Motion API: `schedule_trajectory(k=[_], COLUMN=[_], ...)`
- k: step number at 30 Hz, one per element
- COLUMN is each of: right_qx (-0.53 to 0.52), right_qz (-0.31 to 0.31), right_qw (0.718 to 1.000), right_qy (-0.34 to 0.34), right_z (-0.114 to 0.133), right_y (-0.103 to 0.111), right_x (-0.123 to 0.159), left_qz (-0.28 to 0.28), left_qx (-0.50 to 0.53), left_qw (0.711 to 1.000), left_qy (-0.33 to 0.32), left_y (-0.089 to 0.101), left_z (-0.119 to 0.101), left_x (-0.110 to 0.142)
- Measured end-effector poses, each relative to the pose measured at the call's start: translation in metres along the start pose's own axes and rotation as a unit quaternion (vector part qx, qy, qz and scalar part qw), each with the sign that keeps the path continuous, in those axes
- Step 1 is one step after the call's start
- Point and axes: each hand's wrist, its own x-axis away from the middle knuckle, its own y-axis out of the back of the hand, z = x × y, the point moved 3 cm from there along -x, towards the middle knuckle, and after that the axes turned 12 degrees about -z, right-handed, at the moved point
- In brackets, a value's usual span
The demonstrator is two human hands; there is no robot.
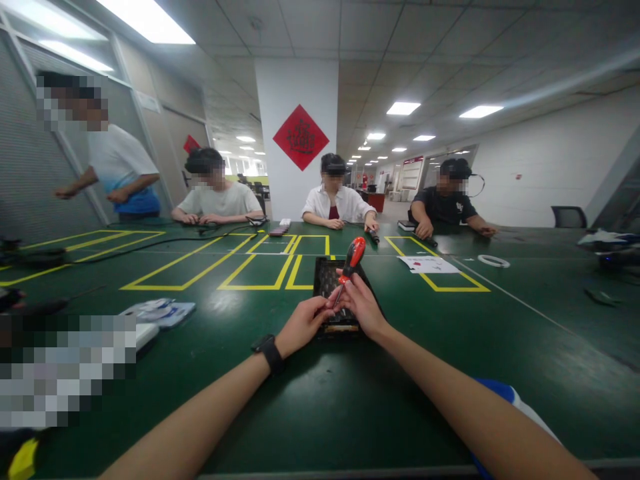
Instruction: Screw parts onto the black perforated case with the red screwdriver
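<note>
A screwdriver (354,256) with a red and black handle stands tilted, handle up, over a black open case (324,270) on the green table. My right hand (364,307) has its fingers closed round the screwdriver, just below the handle. From the left, my left hand (304,323) meets it at the lower end of the shaft, its fingertips pinched together. Whatever lies between those fingertips is too small to make out. Both hands are over the case and cover part of its dark, textured inside.
Yellow tape outlines (257,288) mark the table (215,347). A paper sheet (429,265) and a white ring (493,261) lie at the right, plastic packets (167,312) at the left. Several people sit or stand across the table. Blue and white cloth (505,393) shows near my right forearm.
</note>
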Motion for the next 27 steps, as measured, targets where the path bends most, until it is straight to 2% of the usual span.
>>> schedule_trajectory(k=[8,16,21,27], right_qx=[0.01,-0.004,-0.006,-0.001], right_qz=[-0.006,-0.015,-0.012,-0.019], right_qw=[1.0,1.0,1.0,1.0], right_qy=[0.006,0.003,0.008,0.007], right_z=[0.0021,0.0003,0.0009,0.0003], right_y=[-0.001,0.0017,0.0004,0.001], right_x=[0.0007,0.0001,0.0005,-0.0003], left_qz=[-0.015,0.017,-0.017,-0.015], left_qx=[-0.005,0.026,0.001,0.0], left_qw=[0.999,0.999,0.999,0.999], left_qy=[0.052,0.035,0.052,0.041], left_y=[-0.0008,-0.0004,-0.0009,-0.0005], left_z=[-0.0007,-0.0021,-0.003,-0.0007], left_x=[-0.0003,0.0001,-0.0008,-0.0006])
